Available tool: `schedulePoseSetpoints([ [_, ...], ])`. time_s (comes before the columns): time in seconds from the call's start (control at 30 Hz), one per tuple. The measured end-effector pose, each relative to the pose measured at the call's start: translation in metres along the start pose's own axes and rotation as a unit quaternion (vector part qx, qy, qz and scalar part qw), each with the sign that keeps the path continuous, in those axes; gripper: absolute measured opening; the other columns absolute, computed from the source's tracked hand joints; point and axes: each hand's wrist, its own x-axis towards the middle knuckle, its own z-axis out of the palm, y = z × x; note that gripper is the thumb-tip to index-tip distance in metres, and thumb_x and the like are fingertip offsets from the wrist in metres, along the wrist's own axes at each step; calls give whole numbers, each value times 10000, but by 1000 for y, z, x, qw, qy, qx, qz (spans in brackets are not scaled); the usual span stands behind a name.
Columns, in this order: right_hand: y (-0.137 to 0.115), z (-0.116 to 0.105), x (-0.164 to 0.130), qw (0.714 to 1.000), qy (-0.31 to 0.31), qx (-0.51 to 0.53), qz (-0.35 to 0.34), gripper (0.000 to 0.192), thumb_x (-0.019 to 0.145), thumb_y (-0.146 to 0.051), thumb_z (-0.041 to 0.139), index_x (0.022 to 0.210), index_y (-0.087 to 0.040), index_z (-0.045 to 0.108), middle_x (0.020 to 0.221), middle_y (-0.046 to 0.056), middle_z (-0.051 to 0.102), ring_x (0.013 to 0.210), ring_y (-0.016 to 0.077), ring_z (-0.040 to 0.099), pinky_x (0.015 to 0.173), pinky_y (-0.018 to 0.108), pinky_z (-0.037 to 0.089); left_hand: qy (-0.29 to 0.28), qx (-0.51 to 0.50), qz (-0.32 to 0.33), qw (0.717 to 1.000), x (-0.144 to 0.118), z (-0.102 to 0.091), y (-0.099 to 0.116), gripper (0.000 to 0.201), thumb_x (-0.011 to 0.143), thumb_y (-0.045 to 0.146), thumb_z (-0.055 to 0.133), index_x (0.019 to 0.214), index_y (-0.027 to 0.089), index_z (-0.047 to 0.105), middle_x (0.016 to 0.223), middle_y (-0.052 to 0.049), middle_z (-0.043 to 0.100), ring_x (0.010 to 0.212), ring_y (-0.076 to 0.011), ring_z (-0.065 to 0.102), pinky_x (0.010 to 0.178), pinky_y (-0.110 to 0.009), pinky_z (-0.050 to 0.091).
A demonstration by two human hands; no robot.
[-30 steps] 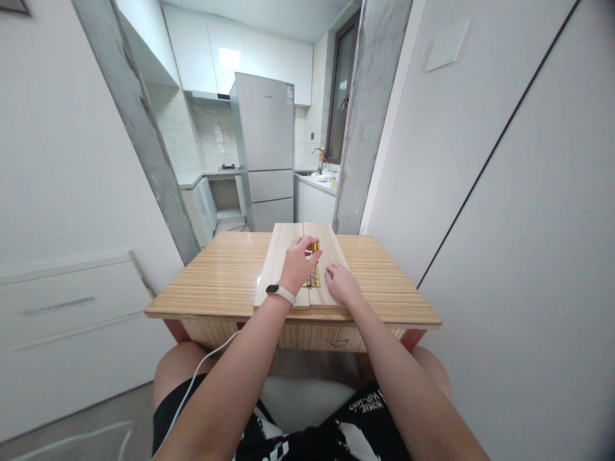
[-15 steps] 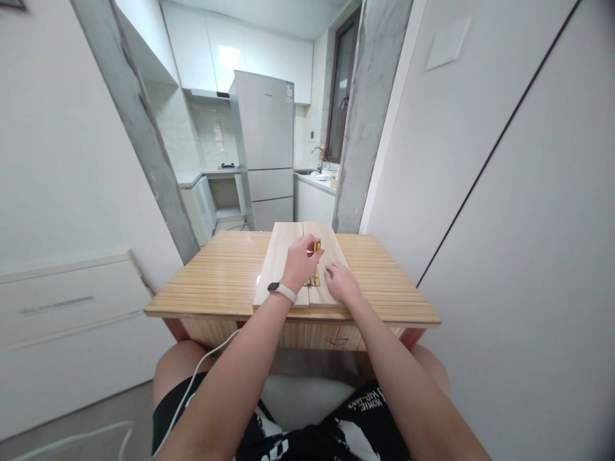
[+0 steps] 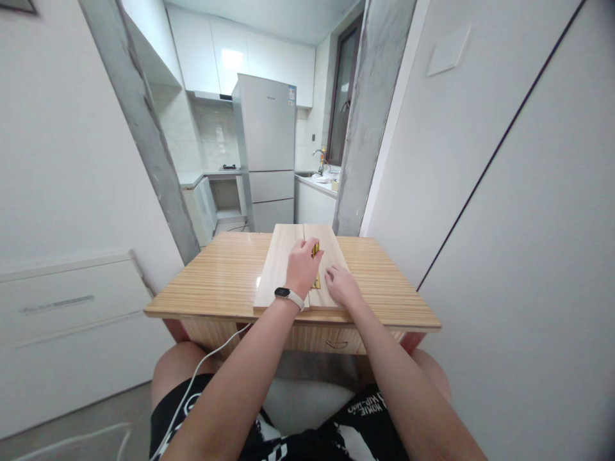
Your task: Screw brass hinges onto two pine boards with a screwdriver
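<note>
My left hand point(image 3: 302, 261), with a light-banded watch on the wrist, is closed around the yellow-and-black handle of a screwdriver point(image 3: 315, 250). Below it, a brass-coloured hinge point(image 3: 316, 283) lies near the seam between the two boards, partly covered by the hand; the screwdriver's tip cannot be made out. The left board point(image 3: 275, 269) and the right board point(image 3: 323, 234) lie side by side. Just right of the hinge, my right hand point(image 3: 343, 285) rests on the right board with loosely bent fingers and nothing visible in them.
The boards lie on a striped wooden table point(image 3: 206, 275) with a drawer handle point(image 3: 336, 344) in front. A white cable point(image 3: 204, 362) runs from the table's underside across my leg. Beyond stands a grey fridge point(image 3: 266, 128); white panels flank the right side.
My left hand and wrist have turned slightly, and the screwdriver's handle shows at a different angle. My right hand stays in place on the board.
</note>
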Motion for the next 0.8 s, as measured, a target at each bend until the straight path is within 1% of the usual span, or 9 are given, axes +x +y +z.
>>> schedulePoseSetpoints([
  [0.1,0,1,1,1000,2,2,-3,307,1073,-326,462,1195,-210,719,1235,118,698,1208,229,585,1089,301,366,3,1,-7,1000,0,1,2,224,937,138,716,1128,248,679,1012,-48,641,891,-188,676,826,-331,585],
  [0.17,0,1,1,1000,3,3,-4,300,1071,-327,467,1180,-210,721,1227,119,700,1200,231,588,1087,302,368,-2,-18,0,1000,1,0,2,229,930,122,709,1123,242,680,1010,-46,652,896,-183,677,810,-320,595],
  [0.33,-1,0,0,1000,10,6,-5,299,1079,-338,454,1135,-223,724,1202,111,702,1185,229,593,1079,303,378,-52,-117,21,992,5,-1,-6,247,890,92,729,1094,227,692,1009,-34,703,871,-154,693,764,-286,624],
  [0.43,-1,-1,0,1000,9,7,-4,302,1081,-340,449,1136,-227,724,1193,106,702,1177,228,595,1069,305,385,-65,-141,24,988,7,-3,-10,250,883,91,734,1094,220,694,999,-26,717,855,-142,698,734,-265,627],
  [0.53,-1,-1,0,1000,4,5,-1,304,1079,-342,451,1141,-225,725,1203,112,700,1188,231,591,1077,310,378,-48,-119,38,991,6,-5,-10,226,911,125,730,1109,223,682,1025,-30,701,870,-144,693,757,-276,630],
  [0.63,-1,-1,1,1000,5,2,-1,303,1077,-340,449,1116,-226,726,1189,111,700,1180,229,594,1076,307,377,-23,-72,51,996,4,-4,-4,188,918,163,751,1079,226,677,1074,-45,659,886,-154,678,795,-303,621],
  [0.7,-1,0,1,1000,6,-1,-1,300,1076,-340,449,1097,-227,725,1170,108,701,1163,226,599,1067,302,382,-9,-35,47,998,4,-3,1,166,917,161,754,1047,228,675,1068,-48,636,889,-163,666,808,-313,603],
  [0.8,-1,1,1,1000,10,-4,-4,298,1075,-337,448,1116,-223,721,1170,110,698,1157,225,601,1065,300,382,4,4,33,999,4,0,6,161,913,140,749,1021,231,672,1013,-41,621,872,-175,650,811,-322,574],
])
